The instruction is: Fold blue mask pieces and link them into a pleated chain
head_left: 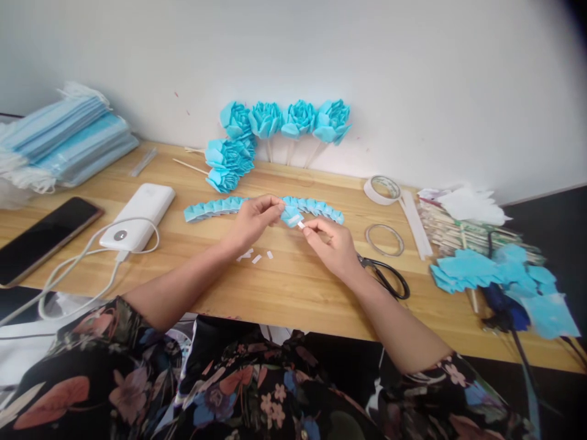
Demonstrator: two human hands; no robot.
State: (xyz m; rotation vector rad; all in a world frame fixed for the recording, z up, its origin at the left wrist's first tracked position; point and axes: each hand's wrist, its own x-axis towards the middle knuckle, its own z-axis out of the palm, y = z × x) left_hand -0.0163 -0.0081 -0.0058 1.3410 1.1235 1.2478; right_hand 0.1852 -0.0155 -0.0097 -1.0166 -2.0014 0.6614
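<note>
My left hand (259,219) pinches a small folded blue petal (290,215) over the middle of the table. A white strip lies across the petal's lower part. Between the thumb and finger of my right hand (329,243) is a small white strip of tape (301,225), close to the petal's lower edge. Behind both hands runs a curved row of folded blue petals (211,209), partly hidden by my left hand. Several short white strips (257,258) lie on the wood below the hands.
Blue flowers on sticks (300,119) lean on the wall, others (229,160) lie left. A tape roll (383,189), a ring (384,239), scissors (389,281), and sticks with blue pieces (468,269) are right. A power bank (142,214), phone (46,235) and masks (68,137) are left.
</note>
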